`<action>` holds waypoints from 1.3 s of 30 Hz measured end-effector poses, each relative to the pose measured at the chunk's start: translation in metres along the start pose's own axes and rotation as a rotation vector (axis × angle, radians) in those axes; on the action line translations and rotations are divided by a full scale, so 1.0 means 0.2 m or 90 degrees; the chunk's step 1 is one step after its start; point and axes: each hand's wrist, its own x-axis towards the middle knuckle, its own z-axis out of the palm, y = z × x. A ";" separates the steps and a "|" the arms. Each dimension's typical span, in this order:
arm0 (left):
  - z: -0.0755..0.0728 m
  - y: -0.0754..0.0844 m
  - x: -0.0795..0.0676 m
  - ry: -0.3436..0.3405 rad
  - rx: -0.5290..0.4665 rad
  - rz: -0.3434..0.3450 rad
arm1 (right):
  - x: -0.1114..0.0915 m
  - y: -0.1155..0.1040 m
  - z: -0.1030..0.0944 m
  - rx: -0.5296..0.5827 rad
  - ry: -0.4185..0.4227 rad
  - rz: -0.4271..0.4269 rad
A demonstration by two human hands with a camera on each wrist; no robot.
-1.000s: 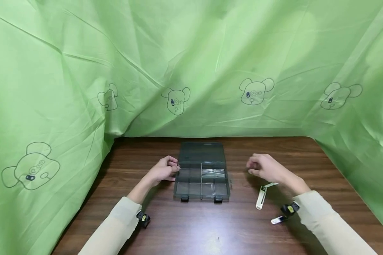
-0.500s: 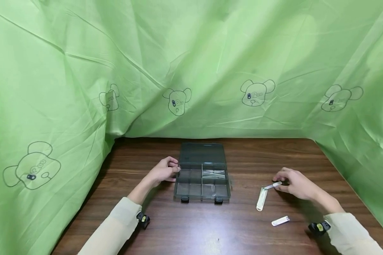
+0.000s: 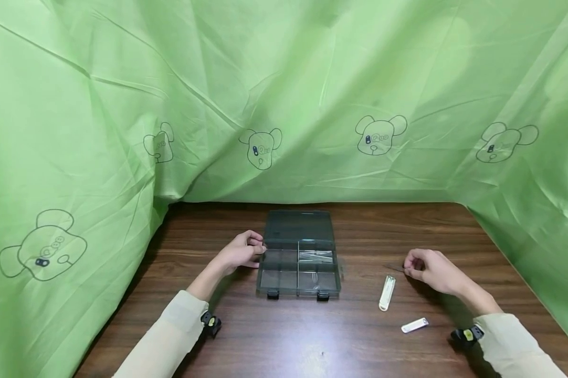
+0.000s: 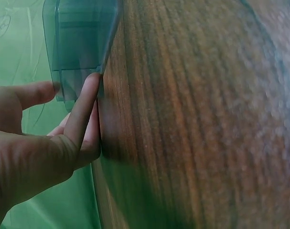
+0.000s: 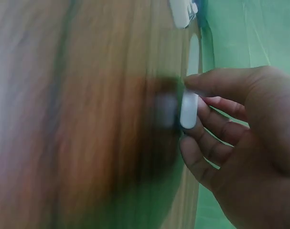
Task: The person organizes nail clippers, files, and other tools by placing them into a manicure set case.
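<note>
The left hand [image 3: 239, 251] holds the left edge of a dark translucent compartment box [image 3: 280, 290], whose lid [image 3: 299, 224] lies back. In the left wrist view its fingertips meet the box's side wall [image 4: 78, 45]. Over the table to the right of the box, the right hand [image 3: 432, 270] pinches a slim flat white strip with rounded ends [image 5: 189, 112] between thumb and fingers; its exact kind cannot be told. Near this hand lie a cream-coloured slim case [image 3: 386, 293] and a short pale nail clipper [image 3: 414, 325].
Thin clear pieces [image 3: 316, 256] lie in the box's back right compartment, and a small clear piece [image 3: 315, 278] in the front right one. Two black latches face the front. The wooden table [image 3: 246, 336] is bordered by a green curtain [image 3: 312, 178] behind and at both sides.
The right hand moved right and towards the front, from beside the box to the white strip beside the cream case, and took hold of it. The left hand stays at the box.
</note>
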 end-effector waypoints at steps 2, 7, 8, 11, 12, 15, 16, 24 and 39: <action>0.00 0.00 0.00 -0.001 0.001 0.000 | 0.05 -0.04 0.01 0.008 0.016 -0.005; 0.00 0.00 0.00 0.003 0.005 0.001 | 0.22 -0.20 0.08 0.040 0.031 -0.040; 0.00 0.00 0.00 0.005 0.005 0.000 | 0.26 -0.24 0.09 0.049 0.028 -0.047; 0.00 0.01 0.00 0.007 0.006 0.000 | 0.38 -0.36 0.16 0.085 0.008 -0.070; 0.00 0.01 0.00 0.006 0.003 -0.003 | 0.42 -0.41 0.18 0.096 0.001 -0.078; 0.00 0.01 0.00 0.002 -0.001 -0.005 | 0.52 -0.53 0.26 0.123 -0.009 -0.102; 0.00 0.01 0.00 0.001 -0.003 -0.009 | 0.55 -0.56 0.28 0.131 -0.010 -0.109; 0.00 0.01 -0.01 0.002 0.000 -0.015 | 0.76 -0.81 0.45 0.156 -0.006 -0.180; 0.00 0.04 0.00 -0.016 -0.049 -0.049 | 0.88 -0.97 0.55 0.142 -0.017 -0.155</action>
